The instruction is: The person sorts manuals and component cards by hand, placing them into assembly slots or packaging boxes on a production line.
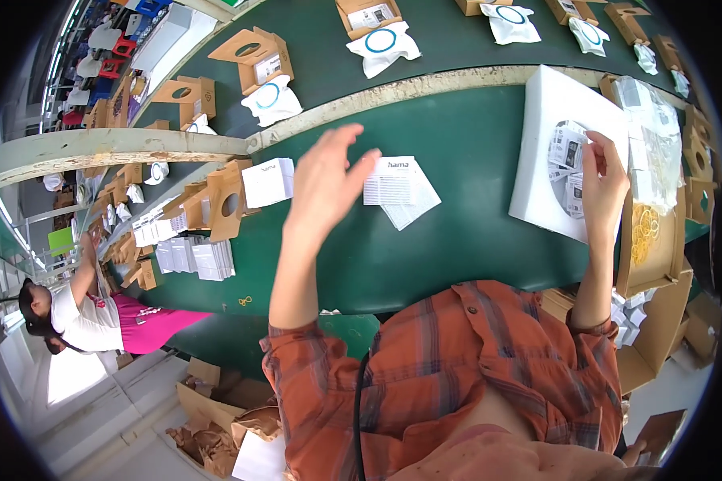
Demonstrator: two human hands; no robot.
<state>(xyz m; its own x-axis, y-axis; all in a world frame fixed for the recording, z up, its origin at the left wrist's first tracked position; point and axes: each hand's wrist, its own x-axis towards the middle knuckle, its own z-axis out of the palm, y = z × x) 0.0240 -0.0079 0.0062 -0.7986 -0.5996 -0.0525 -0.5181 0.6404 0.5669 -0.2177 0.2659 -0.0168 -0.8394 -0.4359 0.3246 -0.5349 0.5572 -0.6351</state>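
Observation:
My left hand (329, 176) hovers over the green table with its fingers apart, holding nothing. Just right of it lie two folded printed leaflets (390, 183), one partly over the other. A stack of white printed leaflets (268, 183) sits on its left side. My right hand (605, 180) is over a white foam block (537, 152), its fingers curled in a pinch. Beside those fingertips, small black-and-white printed slips (568, 152) fill the block's round recess. Whether one is between my fingers I cannot make out.
Leaflet stacks (196, 258) and brown boxes (226, 200) stand at left, near a co-worker (88, 317). Yellow rubber bands (645, 232) fill a carton at right. Beyond a metal rail (425, 86), open boxes and white pouches (383, 48) line a green belt.

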